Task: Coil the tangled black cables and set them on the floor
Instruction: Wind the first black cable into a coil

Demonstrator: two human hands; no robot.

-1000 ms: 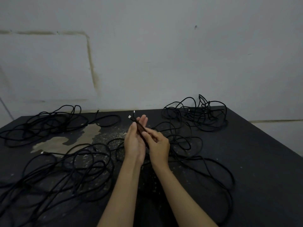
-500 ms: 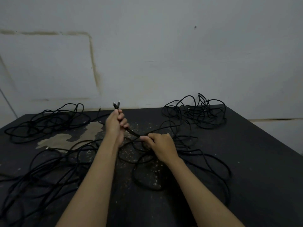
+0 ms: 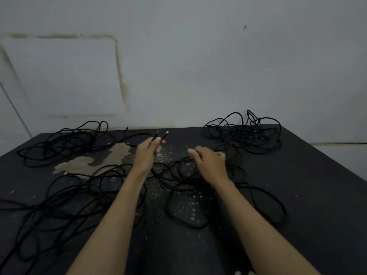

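Note:
Tangled black cables lie on a dark floor surface [image 3: 309, 205]. My left hand [image 3: 146, 155] is raised a little and grips two metal-tipped cable ends [image 3: 161, 135], which stick up past its fingers. My right hand [image 3: 210, 165] is lower and to the right, its fingers curled over a strand of the middle cable tangle [image 3: 184, 225], which loops between and under my forearms. Whether the fingers close fully round the strand is hidden by the back of the hand.
A loose cable heap [image 3: 65, 143] lies at the back left and another cable heap [image 3: 244, 133] at the back right, near the pale wall [image 3: 198, 66]. Long strands [image 3: 59, 207] sprawl at the front left. A worn pale patch [image 3: 89, 163] marks the surface.
My hands, together a second ago, have moved apart. The left hand went up and left with the two cable ends. The right hand slid to the right along the cable.

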